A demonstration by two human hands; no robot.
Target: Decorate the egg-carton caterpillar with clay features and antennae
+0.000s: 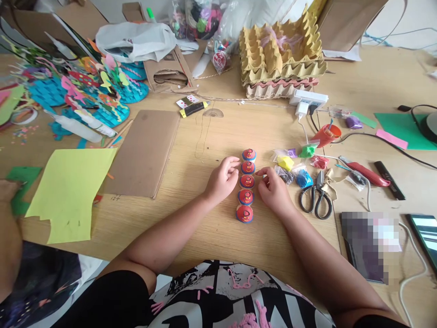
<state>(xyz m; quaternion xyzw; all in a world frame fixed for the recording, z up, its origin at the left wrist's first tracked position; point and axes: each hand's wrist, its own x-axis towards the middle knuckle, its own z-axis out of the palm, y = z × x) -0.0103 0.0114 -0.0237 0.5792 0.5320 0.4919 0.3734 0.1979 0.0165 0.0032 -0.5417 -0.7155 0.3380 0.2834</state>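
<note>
A column of several small red dome-shaped craft pieces (246, 197) with blue rims and small yellow and black details stands on the table in front of me. My left hand (223, 180) is just left of the column, fingers loosely bent and apart, tips close to the second piece (248, 167) from the far end. On the other side, my right hand (276, 191) has its index finger stretched towards that same piece and its other fingers curled. Neither hand visibly holds anything; whether the fingertips touch the piece I cannot tell.
Right of my right hand lie black-handled scissors (316, 200), bagged coloured clay (303, 179) and an orange cup (327, 135). Egg trays (282, 54) stand behind, near a power strip (310, 97). Cardboard (141, 152) and yellow paper (71, 191) lie left. Another person's arm (10, 246) shows far left.
</note>
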